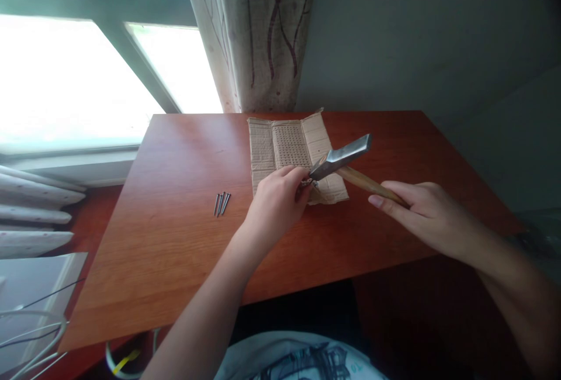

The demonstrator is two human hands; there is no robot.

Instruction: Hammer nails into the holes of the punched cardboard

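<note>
My right hand (416,210) is wrapped around the wooden handle of a hammer (350,154). The grey metal head reaches left, one end at the fingertips of my left hand (278,196). That hand is closed in a pinch over the near part of a cardboard sheet (262,146); what sits between its fingers is mostly hidden by the hand and the hammer head. In the middle of the cardboard is a panel (289,140) with rows of small dark holes. Several loose nails (222,204) lie side by side on the table, left of my left hand.
The reddish-brown wooden table (175,251) has its near edge close to my body. A patterned curtain (276,35) hangs behind it, beside a bright window (65,76). White cables (39,333) run at the lower left, below the table's edge.
</note>
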